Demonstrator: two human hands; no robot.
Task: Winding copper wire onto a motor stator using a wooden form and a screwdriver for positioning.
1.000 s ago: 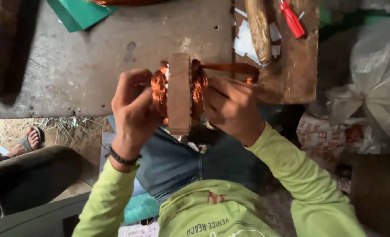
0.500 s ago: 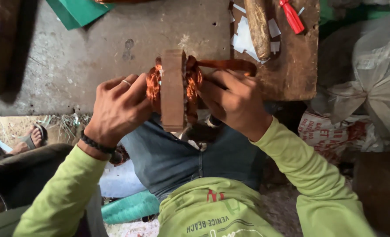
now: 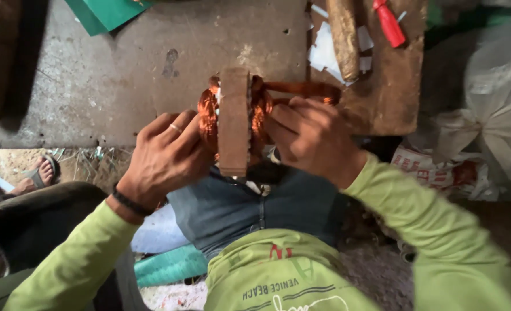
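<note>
A rusty brown motor stator [image 3: 234, 118] with shiny copper wire coils [image 3: 207, 115] on both faces stands on edge in front of me, at the rim of a grey work slab [image 3: 123, 75]. My left hand [image 3: 166, 158], with a ring and a dark wristband, cups its left side over the coils. My right hand [image 3: 313, 138] grips the right side, fingers pressed into the copper windings [image 3: 261, 109]. A loop of copper wire [image 3: 301, 89] runs from the stator to the right, past my right fingers.
A wooden board [image 3: 390, 86] at the right carries a wooden handle [image 3: 343, 37], a red-handled tool [image 3: 389, 24] and white paper scraps. Green sheets [image 3: 103, 11] lie at the top. Plastic bags [image 3: 491, 109] pile at the right. Another person's sandalled foot [image 3: 36, 175] shows at left.
My left hand has slid lower and further round the stator's left side. The stator has stayed between both hands, and the view has shifted slightly.
</note>
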